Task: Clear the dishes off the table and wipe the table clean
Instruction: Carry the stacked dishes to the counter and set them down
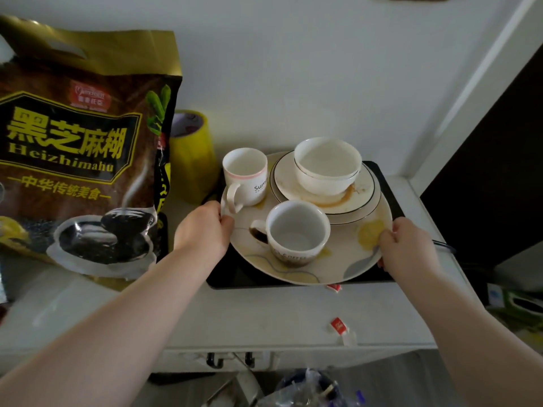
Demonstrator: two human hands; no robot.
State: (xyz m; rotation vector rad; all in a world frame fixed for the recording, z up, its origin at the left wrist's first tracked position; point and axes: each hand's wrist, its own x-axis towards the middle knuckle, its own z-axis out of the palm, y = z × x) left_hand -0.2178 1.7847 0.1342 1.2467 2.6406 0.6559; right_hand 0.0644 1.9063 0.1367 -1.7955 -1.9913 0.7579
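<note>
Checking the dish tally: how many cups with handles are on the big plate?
2. The white cup stands at the big plate back-left edge; the coffee cup sits near its front middle. None seems hidden.

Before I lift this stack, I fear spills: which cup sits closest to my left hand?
The tall white mug with the pink rim band; its handle almost meets your left hand. The squat coffee cup sits mid-plate.
</note>
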